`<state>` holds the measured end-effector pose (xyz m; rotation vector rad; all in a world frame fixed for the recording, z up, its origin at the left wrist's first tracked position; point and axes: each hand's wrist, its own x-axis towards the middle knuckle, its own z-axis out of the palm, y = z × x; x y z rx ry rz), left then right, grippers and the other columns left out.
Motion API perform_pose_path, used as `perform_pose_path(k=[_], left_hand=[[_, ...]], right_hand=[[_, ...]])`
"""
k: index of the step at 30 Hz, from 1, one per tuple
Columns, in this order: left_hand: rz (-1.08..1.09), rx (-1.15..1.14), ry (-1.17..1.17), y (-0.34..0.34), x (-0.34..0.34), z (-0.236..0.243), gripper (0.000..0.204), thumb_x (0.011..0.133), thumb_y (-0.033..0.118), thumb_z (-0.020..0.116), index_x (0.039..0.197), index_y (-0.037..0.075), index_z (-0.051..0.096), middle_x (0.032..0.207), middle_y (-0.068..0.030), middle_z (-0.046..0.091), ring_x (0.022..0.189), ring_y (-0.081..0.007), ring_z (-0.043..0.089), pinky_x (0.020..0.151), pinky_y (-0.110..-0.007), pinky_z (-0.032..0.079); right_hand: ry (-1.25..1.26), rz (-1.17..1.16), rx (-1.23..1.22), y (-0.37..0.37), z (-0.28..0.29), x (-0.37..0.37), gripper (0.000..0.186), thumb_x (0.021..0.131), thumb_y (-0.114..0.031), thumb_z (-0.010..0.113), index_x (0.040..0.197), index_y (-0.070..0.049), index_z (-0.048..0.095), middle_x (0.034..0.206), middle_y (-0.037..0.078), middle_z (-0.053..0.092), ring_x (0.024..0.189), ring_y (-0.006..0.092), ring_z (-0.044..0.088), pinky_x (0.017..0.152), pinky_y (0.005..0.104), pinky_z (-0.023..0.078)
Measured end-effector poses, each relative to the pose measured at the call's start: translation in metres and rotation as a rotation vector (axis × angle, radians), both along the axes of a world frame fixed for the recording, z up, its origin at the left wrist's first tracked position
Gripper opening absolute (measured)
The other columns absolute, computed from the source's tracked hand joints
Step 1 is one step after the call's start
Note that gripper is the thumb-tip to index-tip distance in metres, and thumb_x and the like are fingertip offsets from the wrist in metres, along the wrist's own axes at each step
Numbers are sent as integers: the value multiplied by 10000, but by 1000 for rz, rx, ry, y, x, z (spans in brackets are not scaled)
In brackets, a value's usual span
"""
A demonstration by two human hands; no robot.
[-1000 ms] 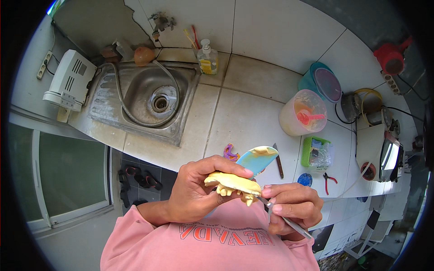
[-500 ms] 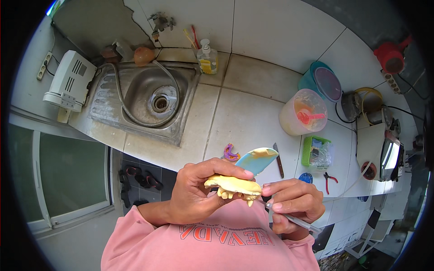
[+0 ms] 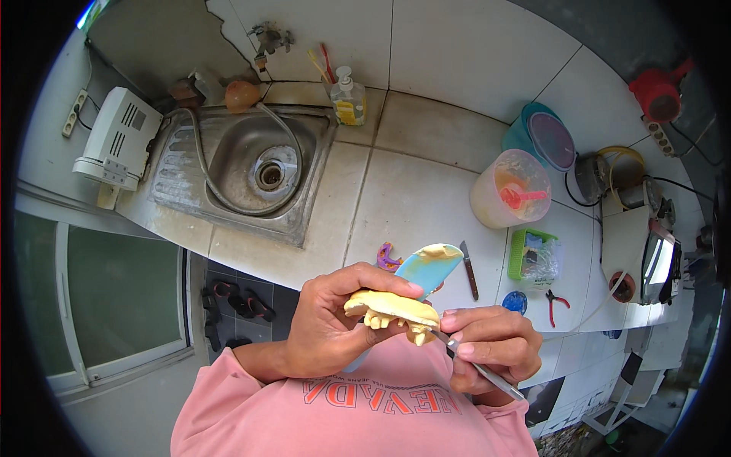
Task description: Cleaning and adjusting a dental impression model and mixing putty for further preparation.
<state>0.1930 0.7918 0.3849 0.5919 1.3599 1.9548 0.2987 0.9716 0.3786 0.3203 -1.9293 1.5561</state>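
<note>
My left hand [image 3: 329, 314] is closed around a yellow dental cast [image 3: 391, 308], its row of teeth pointing down. My right hand [image 3: 499, 346] grips a thin metal carving tool [image 3: 495, 378], the tip meeting the cast's right end. Just behind the cast rises a light blue curved piece [image 3: 429, 270] smeared with yellowish plaster; its lower part is hidden by the fingers, so its kind is unclear. A purple dental impression [image 3: 387, 257] lies on the counter beyond my left hand. Farther right lies a knife [image 3: 470, 270] with a brown handle.
A steel sink [image 3: 221, 164] with a hose is at the left. The counter [image 3: 403, 190] also carries a pink-tinted tub [image 3: 487, 194], a green basket [image 3: 520, 255], a blue round item [image 3: 515, 302] and red-handled pliers [image 3: 557, 308]. A soap bottle [image 3: 349, 99] stands by the wall.
The metal tool has turned, and its tip now rests against the cast's right end. The cast is tilted slightly, showing more of its teeth. The light blue piece has shifted a little left and up.
</note>
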Motion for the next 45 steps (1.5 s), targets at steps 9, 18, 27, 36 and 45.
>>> perform_pose_path(k=[9,18,27,36,45], left_hand=[[24,28,-2,0,1,-4,281,847,-7,701,1096,5,572,1036,-203,691,1138,-341,617,934,-435,557],[-19,108,-21,0,0,-6,346,831,-117,666,1159,-37,589,1116,-113,652,1053,-170,644,925,-293,534],[17,35,-20,-1,1,-2,283,864,58,706,1106,4,568,1043,-204,687,1147,-342,611,933,-438,557],[4,88,-36,-2,-1,-6,341,830,-134,650,1153,-37,600,1111,-99,650,1052,-155,641,927,-286,529],[-143,59,-348,1,-8,1,321,934,148,655,1192,-12,552,1012,-85,662,905,-100,629,812,-249,533]], right_hand=[[30,-27,99,-2,3,-1,264,742,-72,800,961,-46,655,874,101,645,884,284,709,782,394,627],[25,-67,52,-6,3,1,259,754,-97,803,963,-52,657,889,94,638,892,275,705,782,396,628],[20,-38,90,-4,3,1,239,765,-87,791,964,-55,661,877,92,644,893,272,707,775,392,630],[22,-5,105,0,5,-3,256,748,-60,791,963,-48,653,874,94,641,883,282,709,774,389,629],[85,-320,129,8,-23,-4,286,719,35,724,969,-44,610,842,111,615,665,206,673,540,277,557]])
